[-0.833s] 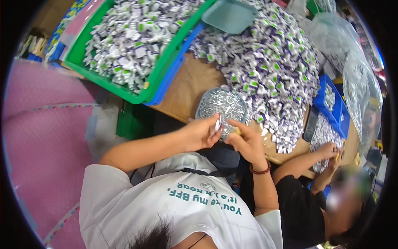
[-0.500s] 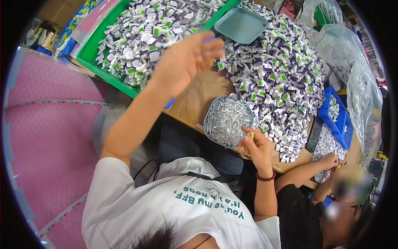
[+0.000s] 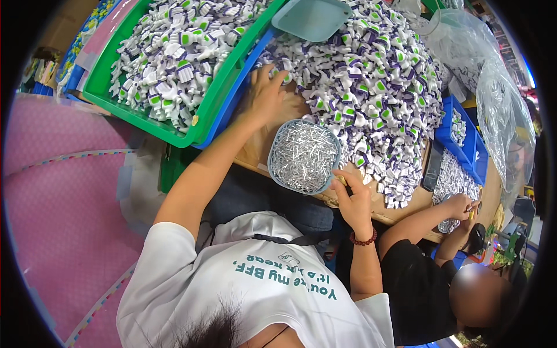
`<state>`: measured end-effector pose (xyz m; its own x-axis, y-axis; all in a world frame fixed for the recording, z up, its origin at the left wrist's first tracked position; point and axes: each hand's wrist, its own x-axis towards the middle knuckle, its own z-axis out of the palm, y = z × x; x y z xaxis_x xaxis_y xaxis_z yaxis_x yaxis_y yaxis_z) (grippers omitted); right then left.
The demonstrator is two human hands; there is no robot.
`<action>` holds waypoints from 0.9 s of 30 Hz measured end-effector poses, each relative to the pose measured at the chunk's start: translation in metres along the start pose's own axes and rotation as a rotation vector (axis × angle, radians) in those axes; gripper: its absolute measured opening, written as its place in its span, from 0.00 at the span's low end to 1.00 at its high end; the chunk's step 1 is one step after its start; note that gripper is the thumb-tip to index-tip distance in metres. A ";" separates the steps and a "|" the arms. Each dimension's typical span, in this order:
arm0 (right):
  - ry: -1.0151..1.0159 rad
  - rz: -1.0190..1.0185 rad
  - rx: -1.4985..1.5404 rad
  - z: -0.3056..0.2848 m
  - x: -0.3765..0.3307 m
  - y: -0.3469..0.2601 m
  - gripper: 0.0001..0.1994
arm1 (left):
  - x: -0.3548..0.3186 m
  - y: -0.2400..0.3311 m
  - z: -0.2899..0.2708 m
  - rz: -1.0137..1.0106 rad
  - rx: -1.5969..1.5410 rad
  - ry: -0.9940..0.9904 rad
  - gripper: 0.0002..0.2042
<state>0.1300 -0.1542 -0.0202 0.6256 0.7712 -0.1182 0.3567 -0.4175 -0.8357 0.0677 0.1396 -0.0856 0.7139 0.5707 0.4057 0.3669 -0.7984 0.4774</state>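
Observation:
My left hand point(image 3: 268, 97) reaches across the brown tabletop to the near left edge of a large heap of small white toy parts with purple and green point(image 3: 371, 104). Its fingers are apart and bent down; I see nothing held, though the tips are partly hidden. Beside the right rim of a light-blue tub point(image 3: 272, 165) my right hand point(image 3: 355, 206) is closed in a pinch. Something small and yellow point(image 3: 341, 180) shows at its fingertips; whether it is held or worn on a finger I cannot tell. Many thin silver pin-like pieces point(image 3: 306, 155) fill the tub.
A green crate point(image 3: 168, 134) of similar toy parts rests at the left over a blue one point(image 3: 223, 119). An empty blue-grey tray point(image 3: 311, 20) lies atop the heap. At the right are blue bins point(image 3: 478, 155), clear plastic bags point(image 3: 502, 116) and a co-worker's hands point(image 3: 461, 206) over silver pieces.
My left hand has come down from mid-air to the heap's edge beside the green crate. My right hand stays by the tub, still pinched. The whole view has shifted slightly.

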 end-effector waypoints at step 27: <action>0.088 -0.233 -0.452 0.022 0.026 0.000 0.05 | -0.080 0.084 -0.092 -0.935 -1.913 -0.584 0.12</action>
<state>0.1312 -0.1232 -0.0347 0.5424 0.8334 0.1056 0.7461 -0.4201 -0.5166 -0.0130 0.0446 -0.0060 0.9150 0.1710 -0.3654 0.0177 0.8879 0.4597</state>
